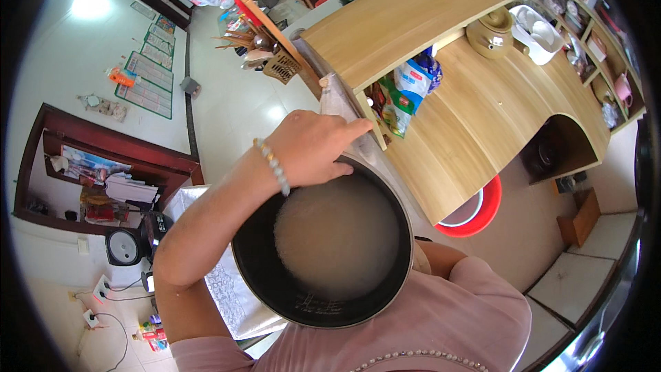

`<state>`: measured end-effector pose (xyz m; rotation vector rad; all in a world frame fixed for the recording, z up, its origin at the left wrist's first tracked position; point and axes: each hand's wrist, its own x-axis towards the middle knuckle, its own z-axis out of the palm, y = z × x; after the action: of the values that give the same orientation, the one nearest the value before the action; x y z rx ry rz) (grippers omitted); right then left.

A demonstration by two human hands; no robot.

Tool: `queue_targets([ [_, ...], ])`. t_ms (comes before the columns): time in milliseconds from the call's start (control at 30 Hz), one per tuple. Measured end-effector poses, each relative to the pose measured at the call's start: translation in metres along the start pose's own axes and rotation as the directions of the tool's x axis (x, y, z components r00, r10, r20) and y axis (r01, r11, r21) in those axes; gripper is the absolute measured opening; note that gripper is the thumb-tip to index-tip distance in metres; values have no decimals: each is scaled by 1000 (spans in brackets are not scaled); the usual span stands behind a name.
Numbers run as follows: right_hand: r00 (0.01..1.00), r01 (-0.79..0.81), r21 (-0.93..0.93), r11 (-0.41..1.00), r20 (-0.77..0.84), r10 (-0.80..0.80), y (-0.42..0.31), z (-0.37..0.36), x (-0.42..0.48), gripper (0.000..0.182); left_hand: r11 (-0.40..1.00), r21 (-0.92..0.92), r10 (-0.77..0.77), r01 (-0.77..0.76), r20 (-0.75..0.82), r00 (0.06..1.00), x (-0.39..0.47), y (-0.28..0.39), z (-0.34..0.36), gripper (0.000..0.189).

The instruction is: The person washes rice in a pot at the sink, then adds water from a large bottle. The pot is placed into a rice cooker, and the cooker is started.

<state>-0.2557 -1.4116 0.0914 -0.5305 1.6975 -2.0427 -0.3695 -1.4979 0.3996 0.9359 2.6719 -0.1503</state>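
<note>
A dark-lined inner pot of a rice cooker (258,274) is held in front of my chest, with cloudy pale liquid (338,237) inside it. Measuring marks show on its near inner wall. My left hand (315,150), with a bead bracelet on the wrist, is at the pot's far rim. Its thumb lies over the inner side and its index finger stretches beyond the outside, so the rim passes between them. My right arm bends behind the pot's right side; the pot hides my right hand.
Just beyond the pot stands a wooden cabinet (454,134) bearing food packets (408,88), a brown clay pot (489,36) and a white dish rack (537,33). Red basin (490,212) sits beneath its edge. Left are a utensil holder (282,66) and a silver-patterned tablecloth (242,299).
</note>
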Motion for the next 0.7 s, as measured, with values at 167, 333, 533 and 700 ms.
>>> queue_targets([
  [167,1000,-2,7,1000,-15,2,2,-6,-7,32,996,85,-42,23,230,972,11,-19,11,30],
  [333,999,-13,7,1000,-29,14,5,-9,-5,32,965,-93,-222,243,194,956,-21,-49,24,33],
  [533,1000,-3,43,999,17,2,4,3,4,32,529,-690,-504,494,212,837,-105,-92,79,29],
  [700,1000,-7,58,998,10,7,6,7,9,33,-403,-827,-542,392,561,626,-161,-70,119,24],
])
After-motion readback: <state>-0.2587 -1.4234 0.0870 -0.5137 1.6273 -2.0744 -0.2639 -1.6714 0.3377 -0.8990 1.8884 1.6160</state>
